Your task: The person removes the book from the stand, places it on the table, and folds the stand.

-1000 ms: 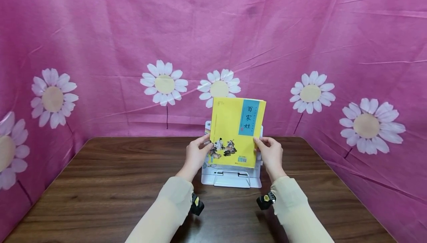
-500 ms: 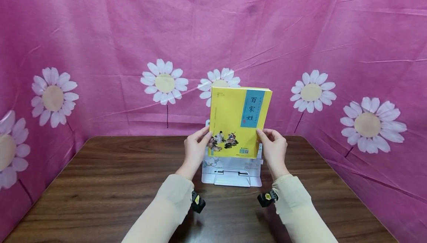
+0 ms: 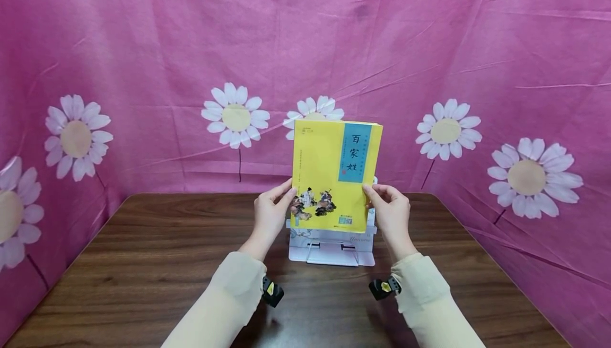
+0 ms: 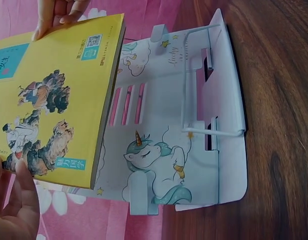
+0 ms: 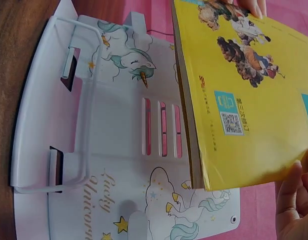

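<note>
A yellow book (image 3: 324, 178) with a blue title panel is held up by both hands, its front cover facing me. My left hand (image 3: 271, 211) pinches its left edge, thumb on the cover. On the opposite edge my right hand (image 3: 390, 211) pinches the book the same way. Behind and below it stands a white book stand (image 3: 296, 252) with unicorn drawings. In the left wrist view the book's bottom edge hangs in front of the back plate of the stand (image 4: 159, 100), above the wire bracket (image 4: 185, 85). Much of the plate is hidden by the book.
The stand rests on a dark wooden table (image 3: 181, 263). Side clips (image 4: 140, 192) stick out from its plate. A pink cloth (image 3: 143, 45) with large daisies hangs behind and on both sides of the table. A small black camera (image 3: 273, 290) is strapped to each wrist.
Both hands have raised the book from low against the stand, uncovering more of its lower plate. In the last half second the book has shifted slightly left.
</note>
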A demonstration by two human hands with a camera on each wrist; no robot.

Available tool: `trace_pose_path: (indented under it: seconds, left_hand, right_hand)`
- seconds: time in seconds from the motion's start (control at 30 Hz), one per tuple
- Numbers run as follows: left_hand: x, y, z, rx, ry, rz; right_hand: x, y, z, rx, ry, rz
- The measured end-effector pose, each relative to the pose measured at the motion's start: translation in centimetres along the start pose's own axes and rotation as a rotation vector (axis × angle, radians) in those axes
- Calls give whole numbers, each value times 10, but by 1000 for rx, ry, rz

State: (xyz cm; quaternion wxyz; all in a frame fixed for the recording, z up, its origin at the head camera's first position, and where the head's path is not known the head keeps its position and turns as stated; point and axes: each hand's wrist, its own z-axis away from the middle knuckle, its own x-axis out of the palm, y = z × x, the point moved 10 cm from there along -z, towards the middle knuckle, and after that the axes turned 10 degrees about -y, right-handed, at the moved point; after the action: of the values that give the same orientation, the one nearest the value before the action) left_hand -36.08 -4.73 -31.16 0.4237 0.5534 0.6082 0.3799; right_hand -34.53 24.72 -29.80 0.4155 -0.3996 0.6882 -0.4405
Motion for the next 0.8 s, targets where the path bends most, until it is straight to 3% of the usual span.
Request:
trace_pose_path:
  seconds: [0.27,0.67,0.7,0.8]
  left_hand:
    - [-7,1,6,-24,-36,18]
    - [-18,9,22,-34,-29,-40]
    - [-19,10,24,-39,-29,-40]
    - [-21,10,28,-61,-35,-31]
  right_hand:
    - [7,4,7,58,-63,10]
    - [14,6,19,92,-115,-26]
    - [14,11,17,88,-117,-33]
    - [15,54,-3,39,-141,-122]
